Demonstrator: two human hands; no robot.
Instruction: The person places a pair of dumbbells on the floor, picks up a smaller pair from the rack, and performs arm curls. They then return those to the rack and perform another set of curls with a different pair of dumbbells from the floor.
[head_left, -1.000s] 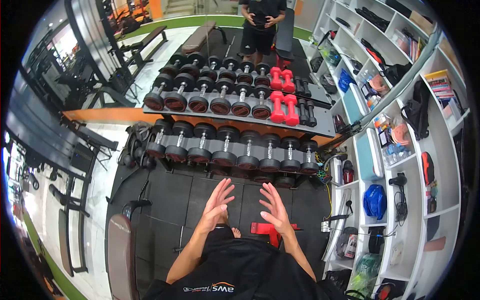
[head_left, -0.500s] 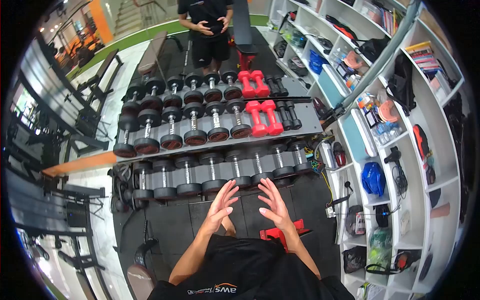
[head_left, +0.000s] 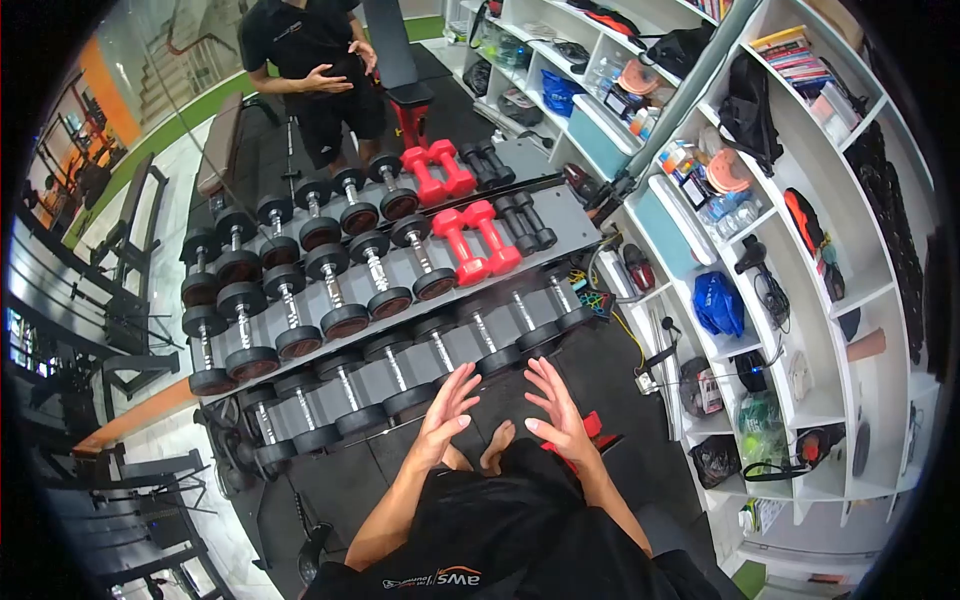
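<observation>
My left hand [head_left: 446, 412] is raised in front of my body, fingers stretched out and slightly curved, holding nothing. Opposite it is my right hand [head_left: 557, 412], also empty with its fingers apart. The palms face each other with a gap between them. Beyond the hands stands a two-tier dumbbell rack [head_left: 590, 228]. Black dumbbells with silver handles [head_left: 375, 270] line the upper tier, beside a pair of red dumbbells [head_left: 460, 245] and small black dumbbells [head_left: 524, 222]. More black dumbbells [head_left: 440, 350] fill the lower tier. Neither hand touches them.
A mirror behind the rack reflects a person in black [head_left: 315, 80] and a bench [head_left: 393, 60]. White shelving [head_left: 800, 400] on the right holds bags, bottles and shoes. Gym machines [head_left: 130, 370] stand left. A bare foot [head_left: 497, 447] and a red metal part [head_left: 597, 432] show below.
My view has turned, so the rack and reflection sit further left and look tilted. A bare foot has come into sight between my hands. Both hands keep nearly the same pose.
</observation>
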